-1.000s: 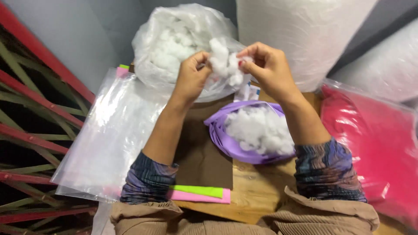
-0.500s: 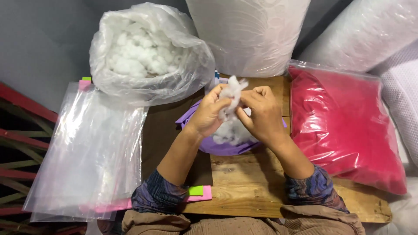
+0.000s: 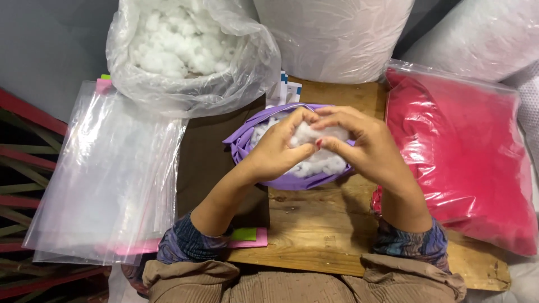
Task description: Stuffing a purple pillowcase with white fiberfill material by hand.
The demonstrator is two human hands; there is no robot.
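Both hands, left hand [image 3: 279,150] and right hand [image 3: 362,147], pinching white stuffing clump [image 3: 307,134], pressing it into purple fabric cover [image 3: 292,180] at table [image 3: 314,235] centre. Stuffing step ongoing, likely; next calling for firm, even packing.

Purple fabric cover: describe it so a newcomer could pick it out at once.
Start at the wooden table; near its back edge, between the brown sheet and the sealed red bag, lies the purple fabric cover. Both hands, left hand and right hand, press white stuffing into its open mouth. It is the only purple thing, and cloth, not plastic.
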